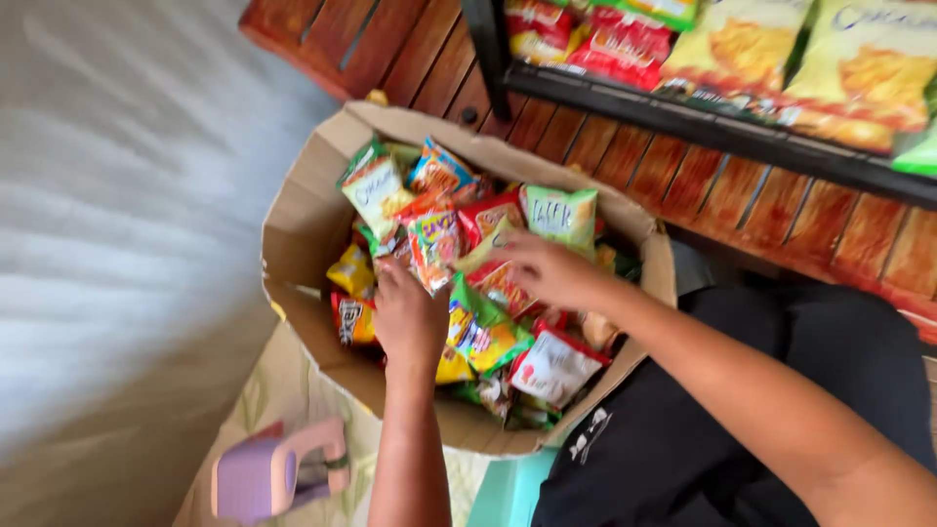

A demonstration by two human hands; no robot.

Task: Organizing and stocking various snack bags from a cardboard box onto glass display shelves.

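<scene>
— Both forearms fill the near edge, reaching into a cardboard box (303, 234) packed with snack packets (488, 332).

— Where's the left hand (408, 314)?

— Down among the packets on the box's left side, fingers curled under; whether it pinches one, I cannot tell.

— And the right hand (547, 268)?

— Further in, fingers bent over a red packet (500, 285), touching it, just near a green packet (561, 215).

— Around the box?

— Wooden slats behind, a dark shelf (703, 127) far right carrying big yellow chip bags (859, 68). Near left, a lilac plastic stool (273, 473) on a patterned mat (273, 390).
</scene>
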